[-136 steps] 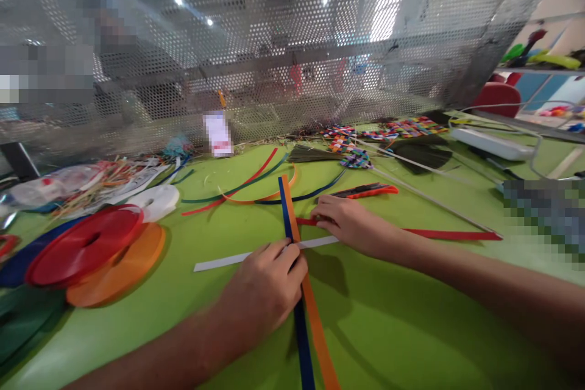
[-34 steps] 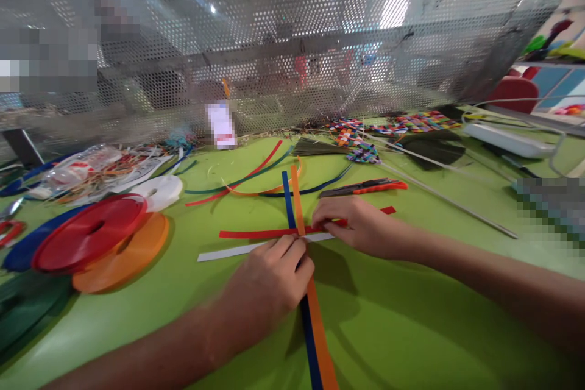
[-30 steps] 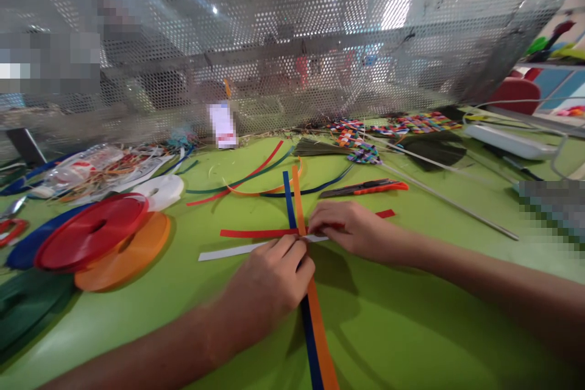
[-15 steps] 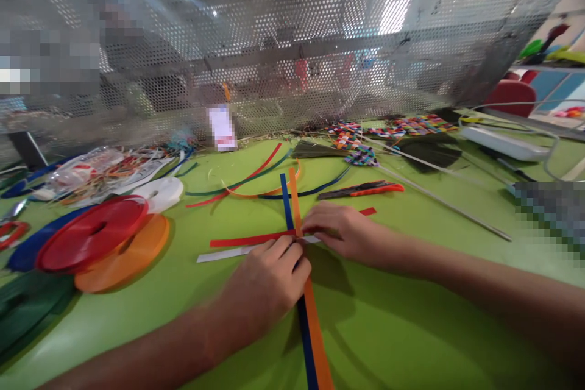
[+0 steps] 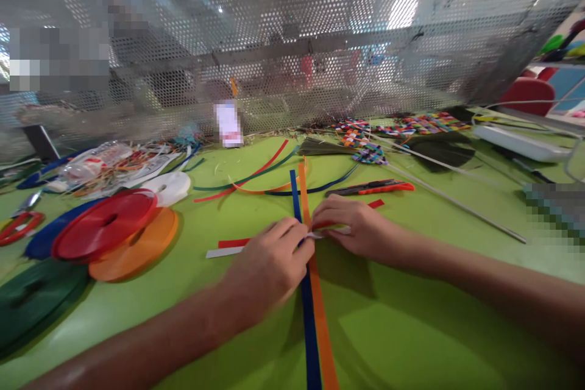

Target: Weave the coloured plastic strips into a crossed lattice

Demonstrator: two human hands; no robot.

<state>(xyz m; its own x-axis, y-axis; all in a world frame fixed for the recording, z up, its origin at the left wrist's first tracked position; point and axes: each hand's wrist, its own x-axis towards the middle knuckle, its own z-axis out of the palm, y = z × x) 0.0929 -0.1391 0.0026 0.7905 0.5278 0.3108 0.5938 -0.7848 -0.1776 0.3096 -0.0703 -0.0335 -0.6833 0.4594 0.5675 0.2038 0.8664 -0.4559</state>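
Note:
A blue strip [image 5: 312,341] and an orange strip [image 5: 324,341] run side by side away from me. A red strip [image 5: 234,244] and a white strip [image 5: 223,253] cross them, seemingly flat woven plastic. My left hand [image 5: 278,256] is closed over the crossing, fingertips gripping the strips there and hiding part of it. Just to its right, my right hand [image 5: 354,225] pinches the white strip between thumb and fingers. The red strip's far end emerges beyond the right hand's fingers.
Rolls of red [image 5: 82,231], orange [image 5: 159,237], white [image 5: 171,187] and green [image 5: 41,304] strip lie left. An orange cutter knife [image 5: 386,187] lies behind my right hand. Woven pieces [image 5: 370,154] and a thin rod [image 5: 479,216] are farther right. A perforated metal screen [image 5: 274,30] stands behind.
My left hand has shifted up onto the crossing and covers more of the red and white strips. The white strip's right part now looks raised within my right hand's pinch. The view shifted slightly.

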